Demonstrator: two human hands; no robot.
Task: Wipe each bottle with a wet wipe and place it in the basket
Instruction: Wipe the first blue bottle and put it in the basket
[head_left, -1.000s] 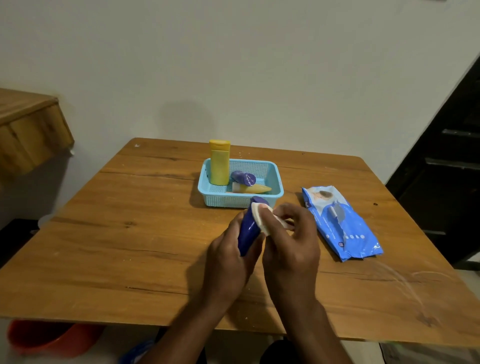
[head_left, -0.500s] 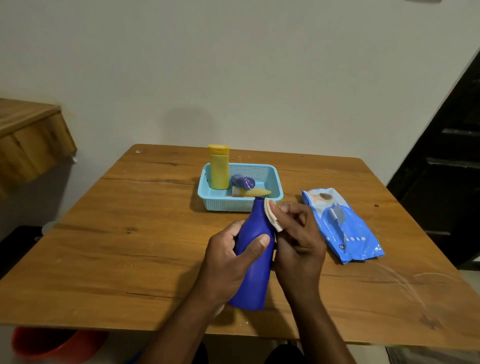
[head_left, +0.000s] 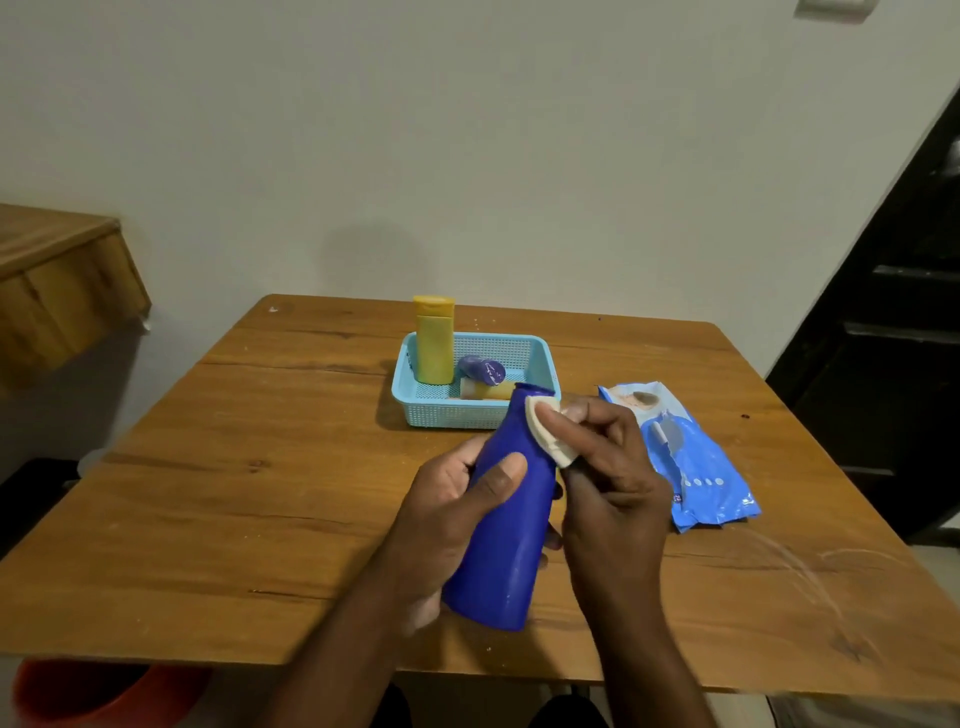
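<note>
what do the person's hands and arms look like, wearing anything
Both forearms are bare right to the bottom of the picture: no sleeves show. The left hand and the right hand wear no gloves, and no ring, watch or wristband is visible on either. Short fingernails show on the left thumb and the right fingertips.

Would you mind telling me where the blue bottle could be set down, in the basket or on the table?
The basket's right half, right of the yellow bottle and behind the two small lying bottles, is bare. The table left of the basket is open too. It is crowded between the basket and the wipes pack, around the hands.
</note>
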